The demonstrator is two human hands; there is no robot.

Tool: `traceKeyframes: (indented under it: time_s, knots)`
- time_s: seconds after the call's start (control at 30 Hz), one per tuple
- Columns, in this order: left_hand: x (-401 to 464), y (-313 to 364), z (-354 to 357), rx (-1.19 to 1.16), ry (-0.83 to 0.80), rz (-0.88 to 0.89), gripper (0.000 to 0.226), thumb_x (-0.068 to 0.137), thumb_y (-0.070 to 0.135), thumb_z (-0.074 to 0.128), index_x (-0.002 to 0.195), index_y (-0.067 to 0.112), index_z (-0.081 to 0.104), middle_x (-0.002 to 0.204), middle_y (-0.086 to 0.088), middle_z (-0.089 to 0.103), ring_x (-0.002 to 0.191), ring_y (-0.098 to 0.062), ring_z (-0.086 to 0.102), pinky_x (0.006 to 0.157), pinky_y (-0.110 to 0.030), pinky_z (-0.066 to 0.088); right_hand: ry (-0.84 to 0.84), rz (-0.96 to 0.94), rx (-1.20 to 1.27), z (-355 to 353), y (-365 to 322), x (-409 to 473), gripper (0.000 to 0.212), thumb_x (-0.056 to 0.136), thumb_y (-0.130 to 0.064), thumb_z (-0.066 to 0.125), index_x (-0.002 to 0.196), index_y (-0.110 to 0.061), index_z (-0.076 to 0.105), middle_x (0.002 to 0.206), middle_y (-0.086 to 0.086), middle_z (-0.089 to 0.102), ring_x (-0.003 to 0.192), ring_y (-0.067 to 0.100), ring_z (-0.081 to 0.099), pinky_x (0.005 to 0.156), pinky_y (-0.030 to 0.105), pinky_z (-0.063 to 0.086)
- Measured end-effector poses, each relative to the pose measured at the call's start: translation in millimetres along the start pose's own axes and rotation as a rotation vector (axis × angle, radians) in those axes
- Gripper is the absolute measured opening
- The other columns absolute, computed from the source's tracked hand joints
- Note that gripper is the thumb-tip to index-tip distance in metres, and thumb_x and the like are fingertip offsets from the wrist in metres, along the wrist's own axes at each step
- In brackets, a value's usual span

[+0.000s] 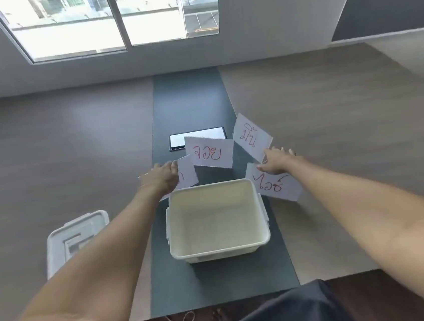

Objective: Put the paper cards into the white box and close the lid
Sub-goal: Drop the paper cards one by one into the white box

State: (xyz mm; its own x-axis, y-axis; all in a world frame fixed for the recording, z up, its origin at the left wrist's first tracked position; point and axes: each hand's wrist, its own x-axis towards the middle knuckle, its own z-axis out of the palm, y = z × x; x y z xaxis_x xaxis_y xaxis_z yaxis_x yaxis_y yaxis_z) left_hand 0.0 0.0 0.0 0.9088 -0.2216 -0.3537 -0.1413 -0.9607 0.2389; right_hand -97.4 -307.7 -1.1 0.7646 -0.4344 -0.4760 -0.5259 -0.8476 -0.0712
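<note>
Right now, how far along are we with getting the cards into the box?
Done: the white plastic box sits open and looks empty; its white clip lid lies on the table to its left. In hand: the left hand and right hand touch the white paper cards with handwritten marks beyond the box. Left: all visible cards go in, then the lid goes on.

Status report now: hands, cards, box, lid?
Left hand and right hand on cards. Box open, empty. Lid left of it.
</note>
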Motion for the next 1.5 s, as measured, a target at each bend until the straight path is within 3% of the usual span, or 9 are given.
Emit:
traceKeyframes:
  time_s: [0.2,0.5,0.6,0.8,0.9,0.97,1.2,1.4,1.5]
  knots:
    - [-18,-22,49,-0.259,-0.231,0.004,0.058,0.106,0.037,0.014,0.157,0.011,0.019,0.166,-0.014,0.013,0.154,-0.031,0.01,0.125,-0.042,0.006,-0.046,0.022,-0.029,33,15,-4,0.048,0.091,-0.025,0.05,0.137,-0.019,0.041,0.139,0.012,0.051,0.133,0.034,0.044,0.109,0.046,0.029]
    - [-14,-31,62,-0.464,-0.204,0.005,0.051,0.106,0.032,0.019,0.151,0.009,0.03,0.16,-0.016,0.026,0.148,-0.032,0.022,0.123,-0.045,0.016,-0.053,0.006,-0.025,38,18,-5,0.03,0.091,-0.01,0.054,0.12,-0.015,0.052,0.132,0.011,0.057,0.119,0.035,0.057,0.092,0.042,0.048]
    - [-13,-32,63,-0.525,-0.259,-0.036,0.053,0.106,0.037,0.02,0.153,0.013,0.027,0.159,-0.013,0.026,0.146,-0.031,0.025,0.121,-0.051,0.021,-0.049,-0.013,-0.06,36,14,-8,0.03,0.093,-0.006,0.048,0.121,-0.012,0.053,0.132,0.01,0.057,0.118,0.032,0.058,0.082,0.039,0.046]
    - [-15,-42,75,-0.612,-0.295,-0.153,0.055,0.104,0.042,0.022,0.154,0.019,0.026,0.157,-0.012,0.029,0.146,-0.031,0.026,0.121,-0.052,0.021,-0.032,-0.054,-0.001,18,1,-9,0.035,0.091,-0.007,0.048,0.125,-0.014,0.055,0.13,0.008,0.058,0.118,0.032,0.059,0.087,0.041,0.051]
    - [-14,-33,72,-0.636,-0.316,-0.158,0.056,0.104,0.042,0.022,0.155,0.018,0.024,0.16,-0.011,0.025,0.148,-0.031,0.023,0.122,-0.051,0.02,-0.027,-0.082,0.052,-12,0,0,0.026,0.09,-0.011,0.05,0.114,-0.017,0.06,0.126,0.007,0.06,0.112,0.032,0.062,0.089,0.042,0.054]
    - [-20,-25,50,-0.66,-0.258,-0.104,0.056,0.105,0.04,0.022,0.156,0.016,0.022,0.161,-0.01,0.023,0.149,-0.031,0.02,0.123,-0.05,0.018,0.095,-0.103,0.111,-46,0,-6,0.02,0.089,-0.015,0.054,0.106,-0.02,0.064,0.125,0.01,0.064,0.108,0.032,0.064,0.091,0.046,0.056]
    - [-18,-27,52,-0.72,-0.298,-0.144,0.057,0.103,0.045,0.025,0.153,0.017,0.03,0.153,-0.012,0.035,0.14,-0.032,0.035,0.118,-0.052,0.03,0.236,-0.226,0.286,-104,-23,-31,0.026,0.095,-0.019,0.054,0.118,-0.014,0.066,0.117,0.01,0.07,0.104,0.03,0.067,0.081,0.035,0.053]
    - [21,-64,88,-0.803,-0.305,-0.181,0.079,0.084,0.068,0.033,0.144,0.019,0.047,0.147,-0.011,0.05,0.133,-0.035,0.048,0.11,-0.054,0.041,0.1,-0.386,0.634,-117,-38,-50,0.02,0.091,-0.018,0.06,0.107,-0.018,0.071,0.102,0.006,0.076,0.091,0.027,0.075,0.08,0.037,0.06]
    - [1,-53,70,-0.862,-0.277,-0.231,0.07,0.089,0.065,0.042,0.134,0.014,0.058,0.133,-0.013,0.062,0.12,-0.036,0.06,0.102,-0.054,0.049,-0.026,-0.403,0.694,-119,-43,-54,0.023,0.087,-0.014,0.067,0.107,-0.018,0.077,0.099,0.008,0.079,0.084,0.025,0.077,0.072,0.032,0.061]
